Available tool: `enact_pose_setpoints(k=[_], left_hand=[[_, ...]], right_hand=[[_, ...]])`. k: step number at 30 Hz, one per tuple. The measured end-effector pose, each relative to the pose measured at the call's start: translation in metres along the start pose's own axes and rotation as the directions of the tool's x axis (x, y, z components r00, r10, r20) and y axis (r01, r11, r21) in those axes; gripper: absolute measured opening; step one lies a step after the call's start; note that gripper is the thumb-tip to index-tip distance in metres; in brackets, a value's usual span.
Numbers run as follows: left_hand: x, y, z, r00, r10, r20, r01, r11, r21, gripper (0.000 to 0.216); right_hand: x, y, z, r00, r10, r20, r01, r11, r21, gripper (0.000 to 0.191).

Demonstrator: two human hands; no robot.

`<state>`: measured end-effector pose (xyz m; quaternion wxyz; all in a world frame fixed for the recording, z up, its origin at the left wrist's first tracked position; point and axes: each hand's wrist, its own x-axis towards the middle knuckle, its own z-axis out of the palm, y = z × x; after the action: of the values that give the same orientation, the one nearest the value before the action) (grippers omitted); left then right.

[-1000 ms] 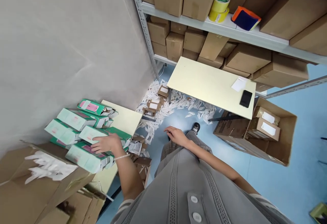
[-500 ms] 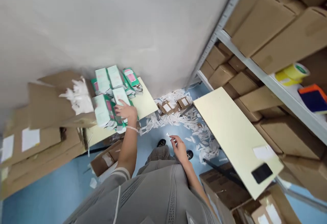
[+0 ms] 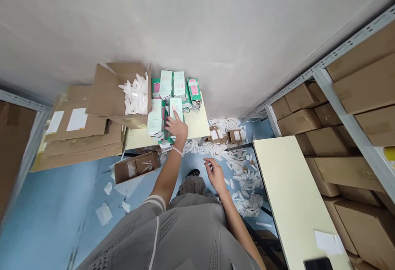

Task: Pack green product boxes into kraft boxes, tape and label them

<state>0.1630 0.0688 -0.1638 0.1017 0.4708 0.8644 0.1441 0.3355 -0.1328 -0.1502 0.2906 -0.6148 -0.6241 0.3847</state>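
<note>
Resting flat on the top box [image 3: 175, 109] of a pile, the left hand [image 3: 177, 128] has its fingers spread and lying along the lid, gripping nothing. A thin band [image 3: 177, 151] circles that wrist. The pile is made of green-and-white boxes [image 3: 173, 87], some with pink panels, stacked in two rough rows on a small pale surface [image 3: 199, 124] set against the wall [image 3: 197, 23].

The right hand [image 3: 214, 173] hangs in the air lower down, over the floor [image 3: 61, 204] and well apart from the boxes. Its fingers are loosely curled, with thumb and forefinger close together. A tiny white speck sits at the fingertips, perhaps a scrap held in a pinch, but it is too small to tell.

Just left of the boxes, touching them, stands an open carton [image 3: 108, 93] holding white slips [image 3: 135, 95]. It rests on flattened cartons [image 3: 80, 134]. Below the surface, a small open carton [image 3: 135, 167] lies on the floor. White paper scraps [image 3: 243, 179] litter the floor to the right, with a few small brown boxes [image 3: 234, 135] among them.

A second, longer surface [image 3: 290, 192] runs along the right, carrying a white label [image 3: 328, 241] and a dark phone [image 3: 317, 264] cut off by the lower edge. Beside it, a metal shelf [image 3: 339, 50] holds brown cartons [image 3: 308, 118].
</note>
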Motion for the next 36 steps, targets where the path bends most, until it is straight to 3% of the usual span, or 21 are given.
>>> enact_pose_setpoints(k=[8, 15, 22, 26, 31, 36], left_hand=[[0.004, -0.007, -0.006, 0.999, -0.019, 0.049, 0.013, 0.993, 0.120, 0.073], [0.008, -0.017, -0.010, 0.998, -0.020, 0.052, 0.016, 0.996, 0.089, 0.076], [0.010, -0.020, -0.012, 0.998, 0.011, 0.054, -0.012, 1.000, 0.029, 0.075], [-0.004, -0.026, -0.023, 0.998, 0.054, 0.025, -0.053, 0.998, -0.042, 0.070], [-0.035, -0.021, -0.043, 0.995, 0.098, 0.013, -0.092, 0.966, -0.243, 0.069], [-0.066, 0.012, -0.051, 0.966, 0.228, 0.119, -0.141, 0.857, -0.496, 0.073]], right_hand=[[0.078, -0.058, 0.025, 0.976, -0.179, 0.126, 0.181, 0.983, -0.004, 0.035], [0.119, -0.086, 0.043, 0.971, -0.205, 0.126, 0.203, 0.979, 0.034, 0.050], [0.147, -0.075, 0.059, 0.982, -0.180, 0.065, 0.172, 0.979, 0.112, 0.051], [0.153, -0.063, 0.059, 0.986, -0.165, 0.012, 0.162, 0.980, 0.112, 0.051], [0.148, -0.042, 0.039, 0.991, -0.113, -0.074, 0.121, 0.986, 0.116, 0.053], [0.135, -0.015, 0.011, 0.983, 0.031, -0.184, 0.019, 0.964, 0.264, 0.057]])
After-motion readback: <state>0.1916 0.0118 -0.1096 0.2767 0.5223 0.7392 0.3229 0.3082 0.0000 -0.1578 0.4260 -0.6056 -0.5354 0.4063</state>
